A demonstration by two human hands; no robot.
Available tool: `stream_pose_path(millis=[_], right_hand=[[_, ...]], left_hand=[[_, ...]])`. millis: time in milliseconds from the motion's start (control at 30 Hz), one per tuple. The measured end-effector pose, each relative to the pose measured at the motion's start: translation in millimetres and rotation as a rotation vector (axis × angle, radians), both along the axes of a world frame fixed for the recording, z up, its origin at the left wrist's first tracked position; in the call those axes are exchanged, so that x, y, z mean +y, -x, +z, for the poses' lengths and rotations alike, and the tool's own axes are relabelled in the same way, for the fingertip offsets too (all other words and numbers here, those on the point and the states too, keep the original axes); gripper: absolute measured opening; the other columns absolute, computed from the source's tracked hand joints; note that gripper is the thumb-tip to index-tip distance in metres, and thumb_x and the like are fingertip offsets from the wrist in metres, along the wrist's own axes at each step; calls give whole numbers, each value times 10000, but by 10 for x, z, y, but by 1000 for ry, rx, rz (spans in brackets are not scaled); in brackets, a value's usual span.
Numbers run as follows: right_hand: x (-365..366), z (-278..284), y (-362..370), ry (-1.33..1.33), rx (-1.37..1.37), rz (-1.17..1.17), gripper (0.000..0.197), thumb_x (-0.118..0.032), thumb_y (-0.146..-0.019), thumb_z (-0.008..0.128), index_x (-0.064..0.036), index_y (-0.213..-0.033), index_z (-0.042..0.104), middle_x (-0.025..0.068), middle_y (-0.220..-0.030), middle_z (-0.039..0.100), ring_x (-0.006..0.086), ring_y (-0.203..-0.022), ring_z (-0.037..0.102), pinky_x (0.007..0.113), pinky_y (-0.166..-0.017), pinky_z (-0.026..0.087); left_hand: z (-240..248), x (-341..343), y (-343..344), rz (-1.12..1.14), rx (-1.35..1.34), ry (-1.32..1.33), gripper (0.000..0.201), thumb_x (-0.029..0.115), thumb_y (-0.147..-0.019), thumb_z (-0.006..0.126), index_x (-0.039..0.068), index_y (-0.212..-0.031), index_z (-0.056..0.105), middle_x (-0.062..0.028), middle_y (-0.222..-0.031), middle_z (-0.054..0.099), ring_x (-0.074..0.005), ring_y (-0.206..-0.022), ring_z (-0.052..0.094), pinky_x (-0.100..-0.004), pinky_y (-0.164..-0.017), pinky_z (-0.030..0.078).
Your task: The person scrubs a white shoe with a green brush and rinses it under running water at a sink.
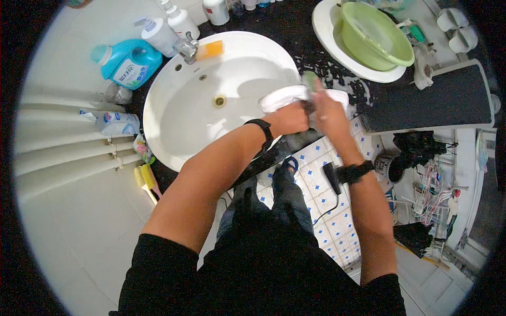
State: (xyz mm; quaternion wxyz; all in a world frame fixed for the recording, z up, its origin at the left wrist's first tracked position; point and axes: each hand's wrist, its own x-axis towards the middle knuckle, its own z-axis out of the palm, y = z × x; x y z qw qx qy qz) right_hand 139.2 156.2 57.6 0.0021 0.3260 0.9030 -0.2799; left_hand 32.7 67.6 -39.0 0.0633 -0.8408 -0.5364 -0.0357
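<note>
A white item shaped like a shoe (282, 98) lies across the right front rim of the white sink (174, 121) and the black counter. My left hand (290, 119) is closed on its near side, with the fingertips partly hidden. Against the same item, my right hand (330, 113) is closed around a small green thing (309, 79), which sticks out past the fingers. Motion blurs both this hand and the green thing, and I cannot make out its kind. White suds (345, 84) are spattered on the counter just beyond.
A green basin (369, 37) rests in a white one (329, 31) at the back right. Left of the faucet (185, 48) stand a blue detergent bottle (132, 63) and pump bottles (158, 37). Yellow-bristled brushes (146, 179) lean at the left. A black cord (329, 210) hangs over the tiled floor.
</note>
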Motion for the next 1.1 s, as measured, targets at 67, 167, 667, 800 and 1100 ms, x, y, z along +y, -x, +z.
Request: stream_pose_path(millis=[67, 167, 667, 800, 1100], right_hand=[[-449, 241, 258, -84, 112, 205, 373, -277, -969, 391, -127, -1302, 469, 236, -724, 615, 412, -680, 612, 488, -620, 487], [-637, 133, 346, -424, -3, 492, 404, -293, -962, 387, -203, -1355, 413, 214, -738, 630, 396, -717, 619, 498, -690, 478], [495, 120, 102, 668, -74, -230, 422, -329, -830, 646, 15, -1069, 590, 70, -817, 624, 121, -699, 569, 279, -628, 497], [253, -174, 19, 849, 291, -321, 348, -287, -862, 615, 19, -1021, 577, 66, -818, 602, 125, -630, 558, 273, -532, 494], [-246, -470, 380, 834, 706, -142, 146, -27, -685, 696, 2, -739, 564, -12, -707, 558, 98, -610, 491, 259, -563, 426]], left_hand=[[-307, -89, 76, 153, -577, -210, 199, 192, -821, 523, 125, -935, 672, -79, -934, 661, -262, -929, 606, -393, -914, 417], [-17, -72, -12, 176, -655, -40, 249, 175, -847, 509, 89, -1066, 590, -125, -1095, 580, -300, -1018, 556, -403, -974, 379], [701, -109, 476, -193, 40, -5, 165, 137, -724, 570, 90, -607, 677, -46, -613, 614, -217, -743, 629, -319, -996, 381], [964, -175, 540, -217, 332, 216, 201, 151, -735, 566, 118, -916, 645, -73, -623, 607, -248, -705, 626, -341, -862, 461], [1624, -511, 575, 391, -321, 551, 374, 115, -737, 570, 80, -1105, 624, -110, -1098, 613, -234, -981, 609, -434, -852, 492]])
